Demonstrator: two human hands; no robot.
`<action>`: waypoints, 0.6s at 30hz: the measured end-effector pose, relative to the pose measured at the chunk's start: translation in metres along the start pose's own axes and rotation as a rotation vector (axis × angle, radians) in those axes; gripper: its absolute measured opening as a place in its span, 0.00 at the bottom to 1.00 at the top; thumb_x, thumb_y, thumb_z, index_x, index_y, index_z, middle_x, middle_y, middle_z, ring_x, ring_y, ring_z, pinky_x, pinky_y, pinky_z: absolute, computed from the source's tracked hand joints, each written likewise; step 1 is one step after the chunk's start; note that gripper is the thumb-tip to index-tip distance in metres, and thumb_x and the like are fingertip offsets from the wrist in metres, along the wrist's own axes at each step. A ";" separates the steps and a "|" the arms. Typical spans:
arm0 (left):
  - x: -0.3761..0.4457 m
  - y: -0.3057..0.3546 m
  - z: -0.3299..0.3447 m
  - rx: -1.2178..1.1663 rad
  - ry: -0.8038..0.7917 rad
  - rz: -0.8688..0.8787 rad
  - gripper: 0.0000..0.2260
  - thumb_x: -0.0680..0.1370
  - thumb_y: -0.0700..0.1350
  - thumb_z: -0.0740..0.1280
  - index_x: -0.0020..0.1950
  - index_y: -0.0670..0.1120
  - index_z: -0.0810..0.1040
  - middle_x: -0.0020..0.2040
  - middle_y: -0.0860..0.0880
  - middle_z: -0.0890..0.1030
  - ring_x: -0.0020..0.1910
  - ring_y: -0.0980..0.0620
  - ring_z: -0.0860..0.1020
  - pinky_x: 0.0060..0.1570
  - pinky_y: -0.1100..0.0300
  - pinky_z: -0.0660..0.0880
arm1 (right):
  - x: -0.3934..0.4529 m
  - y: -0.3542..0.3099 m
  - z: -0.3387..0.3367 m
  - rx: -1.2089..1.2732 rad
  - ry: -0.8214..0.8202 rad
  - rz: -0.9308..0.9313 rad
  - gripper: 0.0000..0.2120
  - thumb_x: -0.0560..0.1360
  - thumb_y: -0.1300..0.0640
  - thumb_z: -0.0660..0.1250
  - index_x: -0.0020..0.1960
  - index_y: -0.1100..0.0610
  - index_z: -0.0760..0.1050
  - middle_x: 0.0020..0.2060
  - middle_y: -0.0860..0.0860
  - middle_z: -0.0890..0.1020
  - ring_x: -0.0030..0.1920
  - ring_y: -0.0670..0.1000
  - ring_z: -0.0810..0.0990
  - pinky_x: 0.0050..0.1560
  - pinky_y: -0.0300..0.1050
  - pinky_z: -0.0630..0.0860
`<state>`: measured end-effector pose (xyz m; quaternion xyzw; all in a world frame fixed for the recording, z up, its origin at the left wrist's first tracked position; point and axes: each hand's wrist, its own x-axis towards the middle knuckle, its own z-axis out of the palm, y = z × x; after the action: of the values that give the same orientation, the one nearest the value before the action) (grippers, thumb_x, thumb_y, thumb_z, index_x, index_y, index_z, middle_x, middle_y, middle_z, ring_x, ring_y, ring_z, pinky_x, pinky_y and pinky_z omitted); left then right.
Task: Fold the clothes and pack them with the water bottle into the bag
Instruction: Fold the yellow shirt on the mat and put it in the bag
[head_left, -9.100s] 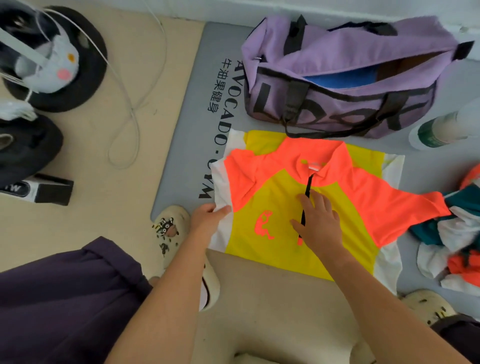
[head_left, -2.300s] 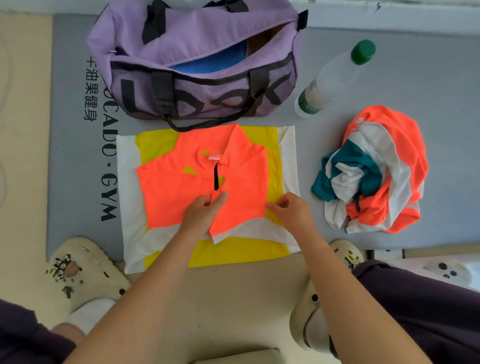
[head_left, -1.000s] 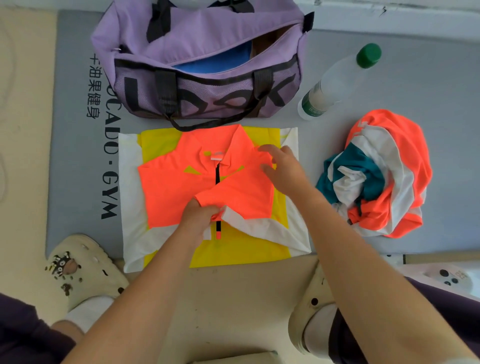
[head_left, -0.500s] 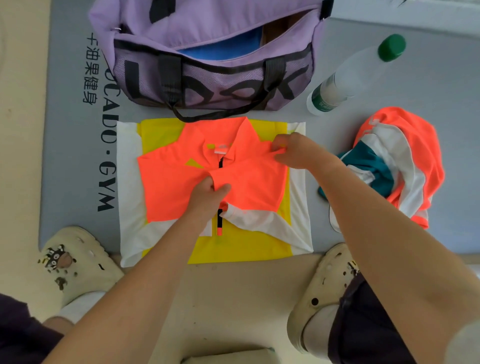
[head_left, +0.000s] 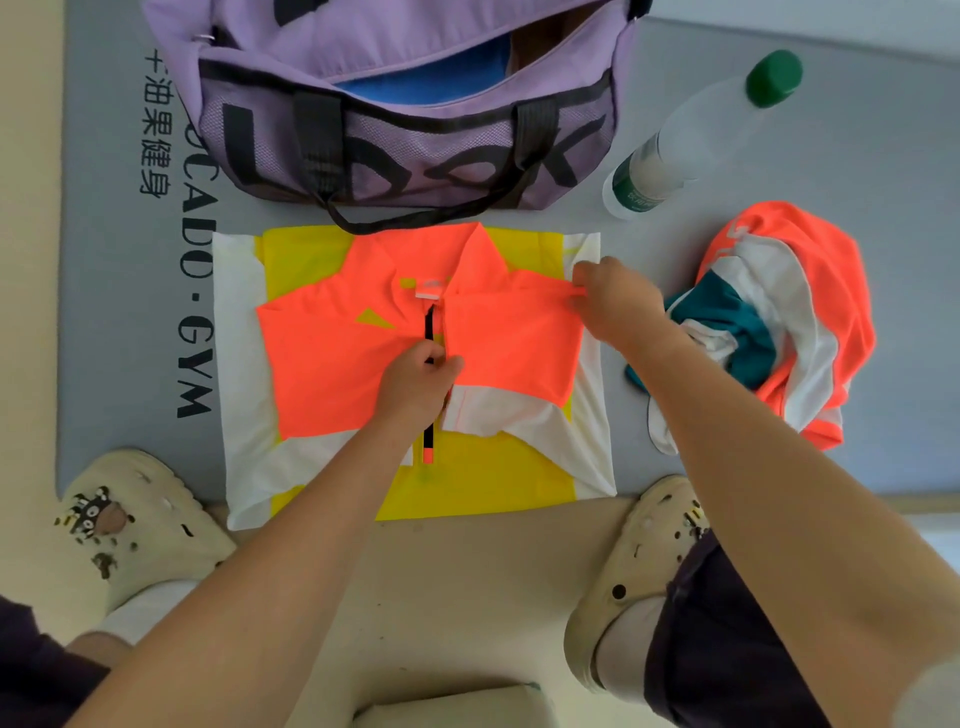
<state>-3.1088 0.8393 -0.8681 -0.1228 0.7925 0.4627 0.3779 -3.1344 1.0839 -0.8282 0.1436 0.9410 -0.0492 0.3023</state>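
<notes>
Single head-worn view, looking steeply down, close over gym mat (head_left: 130, 364) and floor

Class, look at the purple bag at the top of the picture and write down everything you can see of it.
The purple bag is a soft fabric duffel with black webbing straps and large black lettering on its mesh-looking side. It lies on the grey mat, its top open, something blue visible inside. One black handle loop droops onto the collar edge of the folded shirt. The water bottle lies close at its right. Neither hand touches it.
</notes>
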 end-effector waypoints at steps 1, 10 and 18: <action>-0.002 -0.001 0.001 -0.017 -0.002 -0.013 0.08 0.77 0.47 0.70 0.42 0.46 0.75 0.36 0.45 0.76 0.38 0.43 0.78 0.46 0.42 0.79 | -0.009 0.001 0.007 0.108 0.088 0.055 0.12 0.79 0.60 0.58 0.61 0.59 0.70 0.54 0.60 0.75 0.51 0.64 0.78 0.49 0.55 0.76; -0.019 -0.028 0.009 0.047 -0.119 -0.099 0.11 0.76 0.43 0.72 0.37 0.41 0.75 0.33 0.44 0.75 0.31 0.49 0.83 0.36 0.39 0.78 | -0.135 0.011 0.103 0.613 -0.136 0.241 0.16 0.72 0.48 0.74 0.39 0.57 0.70 0.33 0.50 0.73 0.32 0.49 0.70 0.35 0.48 0.68; -0.019 -0.034 0.007 0.097 -0.223 -0.145 0.07 0.76 0.40 0.72 0.41 0.40 0.77 0.39 0.40 0.82 0.30 0.49 0.83 0.33 0.57 0.79 | -0.149 0.023 0.112 0.722 0.134 0.481 0.08 0.79 0.59 0.62 0.45 0.61 0.76 0.37 0.53 0.78 0.39 0.54 0.75 0.35 0.45 0.68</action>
<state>-3.0736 0.8241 -0.8779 -0.1091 0.7561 0.4059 0.5016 -2.9493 1.0499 -0.8323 0.4579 0.8209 -0.2936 0.1738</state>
